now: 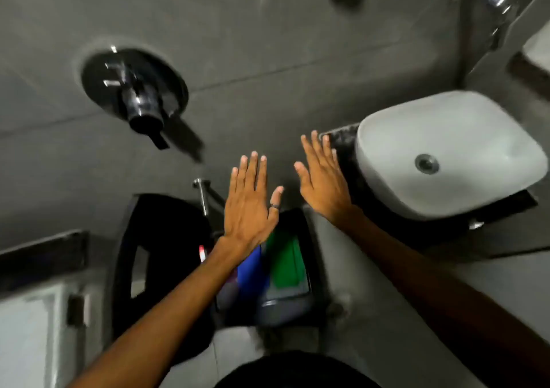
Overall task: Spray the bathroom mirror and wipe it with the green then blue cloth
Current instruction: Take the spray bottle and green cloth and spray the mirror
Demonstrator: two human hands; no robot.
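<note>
Both arms reach forward from the bottom of the view, palms turned down and away. The left hand [250,206] is spread flat with fingers straight and together, thumb out to the side with a dark ring [274,207] on it; it holds nothing. The right hand [323,179] is likewise flat and empty, fingers extended, its fingertips near the dark edge of the table [342,137] that carries the white sink [446,155].

Below the left wrist sits a dark bin [297,307] on the floor, holding the green cloth [285,262] and, just beside it on the left, the blue cloth [251,271]. The left forearm crosses over the bin's left part and hides some of its contents; a small red and white object [202,253] shows at the forearm's edge, too blurred to identify. The mirror is not clearly visible.

A black stool or seat [160,239] stands left of the bin. On the grey wall [268,45] a round dark tap fitting [134,90] projects, and a chrome pipe [204,194] sticks out just above the bin. The space between the hands is open, with bare grey wall ahead.
</note>
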